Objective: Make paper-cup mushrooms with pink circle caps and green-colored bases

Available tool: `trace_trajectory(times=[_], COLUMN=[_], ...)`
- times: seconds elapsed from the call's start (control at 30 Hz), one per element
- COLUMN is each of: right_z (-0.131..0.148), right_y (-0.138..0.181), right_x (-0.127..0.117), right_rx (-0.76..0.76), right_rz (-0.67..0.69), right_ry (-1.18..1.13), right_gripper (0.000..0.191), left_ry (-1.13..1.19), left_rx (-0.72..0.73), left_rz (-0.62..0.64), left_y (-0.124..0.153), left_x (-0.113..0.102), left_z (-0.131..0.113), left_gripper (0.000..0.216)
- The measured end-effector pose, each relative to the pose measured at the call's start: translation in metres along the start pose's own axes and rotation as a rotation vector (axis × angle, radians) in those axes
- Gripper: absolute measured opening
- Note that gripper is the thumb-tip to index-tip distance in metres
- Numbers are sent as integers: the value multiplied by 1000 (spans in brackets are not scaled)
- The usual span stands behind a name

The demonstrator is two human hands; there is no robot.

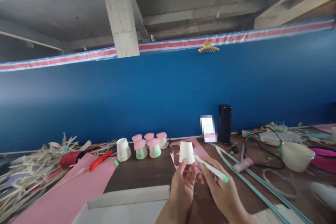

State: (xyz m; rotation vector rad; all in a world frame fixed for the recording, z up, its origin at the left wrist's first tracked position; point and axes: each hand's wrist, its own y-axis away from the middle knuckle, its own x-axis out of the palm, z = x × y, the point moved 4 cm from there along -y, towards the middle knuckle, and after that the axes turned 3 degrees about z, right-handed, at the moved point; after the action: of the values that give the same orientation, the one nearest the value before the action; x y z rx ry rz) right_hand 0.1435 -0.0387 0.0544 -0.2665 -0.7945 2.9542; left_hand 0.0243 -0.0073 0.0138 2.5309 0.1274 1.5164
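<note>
Upside-down plain white paper cup (186,151), lower centre; white green-ended marker (214,168) slants down rightward beside it.

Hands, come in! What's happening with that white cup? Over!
Left hand holding white cup upside down. Right hand gripping green-ended pen, tip close to cup. Nothing seen between them; pink paper behind.

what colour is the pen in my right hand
The pen is white with a green end, seen best in the head view.
</note>
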Motion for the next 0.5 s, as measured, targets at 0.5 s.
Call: trace_trajectory(times=[0.5], right_z=[5], right_y=[2], right_x=[3], right_rx=[-50], right_rz=[7], right_ry=[89], right_gripper=[32], left_ry=[-9], left_rx=[2], left_rz=[-44], left_y=[-2], left_x=[-4], left_z=[4], left_gripper=[11])
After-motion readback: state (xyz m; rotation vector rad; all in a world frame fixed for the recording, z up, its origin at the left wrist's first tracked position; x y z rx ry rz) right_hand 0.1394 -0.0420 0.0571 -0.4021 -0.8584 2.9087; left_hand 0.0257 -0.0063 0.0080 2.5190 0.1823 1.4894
